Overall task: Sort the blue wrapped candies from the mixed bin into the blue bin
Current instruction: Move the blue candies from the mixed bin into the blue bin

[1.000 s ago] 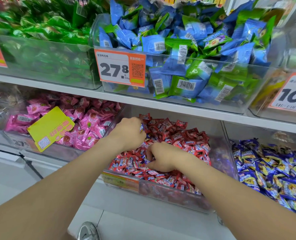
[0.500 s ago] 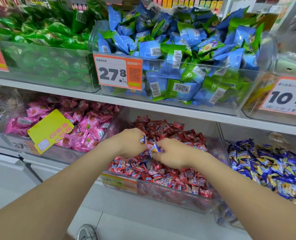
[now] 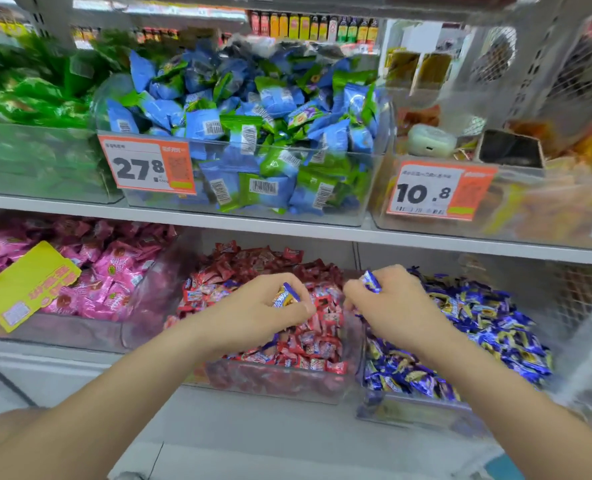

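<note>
Blue wrapped candy (image 3: 286, 295), item one: pinched between the curled fingers and thumb of the left hand (image 3: 260, 315), above the mixed bin (image 3: 280, 384), which is heaped with red-wrapped candies (image 3: 308, 341).

Second blue wrapped candy (image 3: 370, 281): pinched at the fingertips of the right hand (image 3: 396, 306), over the near-left edge of the blue bin (image 3: 412, 412).

Blue bin: just beside the mixed bin at its 3 o'clock, piled with a blue candy heap (image 3: 478, 323).

Hands: near each other, not touching, each closed on its own candy.

Pink candy bin (image 3: 62, 332): at the mixed bin's 9 o'clock, with a yellow tag (image 3: 28, 285).

Upper shelf, 12 o'clock: clear bin of blue and green packets (image 3: 253, 133), price tag (image 3: 147, 166) reading 27.8.
</note>
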A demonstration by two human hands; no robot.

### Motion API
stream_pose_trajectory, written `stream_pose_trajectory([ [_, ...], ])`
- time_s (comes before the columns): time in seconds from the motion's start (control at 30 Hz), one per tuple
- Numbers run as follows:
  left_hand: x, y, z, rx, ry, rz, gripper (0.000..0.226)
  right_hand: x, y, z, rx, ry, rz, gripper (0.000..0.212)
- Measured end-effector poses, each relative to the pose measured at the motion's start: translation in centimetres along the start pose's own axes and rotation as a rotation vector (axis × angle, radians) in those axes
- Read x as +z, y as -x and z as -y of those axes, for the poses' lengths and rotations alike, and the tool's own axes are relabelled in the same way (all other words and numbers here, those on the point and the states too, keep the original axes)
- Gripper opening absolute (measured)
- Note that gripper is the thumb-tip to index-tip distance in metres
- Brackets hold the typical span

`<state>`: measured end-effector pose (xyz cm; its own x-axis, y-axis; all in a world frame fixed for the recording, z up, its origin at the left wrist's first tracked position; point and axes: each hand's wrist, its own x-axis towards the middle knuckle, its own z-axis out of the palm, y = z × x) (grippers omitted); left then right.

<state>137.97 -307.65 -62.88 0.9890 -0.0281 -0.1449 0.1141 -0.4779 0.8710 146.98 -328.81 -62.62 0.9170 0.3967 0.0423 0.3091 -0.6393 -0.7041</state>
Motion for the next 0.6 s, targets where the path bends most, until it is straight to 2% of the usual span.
stream_pose_trajectory([
  [0.1, 2.9, -0.1, -2.8, -0.016, 0.157, 0.047, 0.013, -3.0, 0.0, -3.7, 0.012, 0.1, -0.127, 0.034],
  [0.17, 5.4, -1.0, -5.2, -0.004, 0.244, 0.078, 0.009, -4.2, -0.4, -7.1, -0.023, 0.324, -0.14, 0.019],
  [0.27, 9.2, -4.1, -8.1, 0.091, 0.041, 0.031, 0.007, -5.0, -0.7, -12.0, 0.016, 0.682, 0.015, 0.051],
  [0.37, 13.0, -8.5, -9.1, 0.191, -0.232, -0.144, 0.007, -5.9, -0.3, -14.7, 0.001, 0.674, 0.208, 0.074],
  [0.43, 14.9, -11.1, -8.2, 0.187, -0.355, -0.17, 0.023, -6.5, -0.4, -15.7, -0.023, 0.704, 0.181, 0.086],
  [0.53, 17.5, -13.5, -6.1, 0.097, -0.459, -0.009, 0.055, -8.5, -0.5, -17.7, 0.055, 0.741, 0.065, 0.056],
  [0.6, 19.0, -14.1, -5.0, 0.093, -0.532, 0.091, 0.067, -9.6, -0.3, -18.4, 0.109, 0.72, 0.041, 0.047],
])
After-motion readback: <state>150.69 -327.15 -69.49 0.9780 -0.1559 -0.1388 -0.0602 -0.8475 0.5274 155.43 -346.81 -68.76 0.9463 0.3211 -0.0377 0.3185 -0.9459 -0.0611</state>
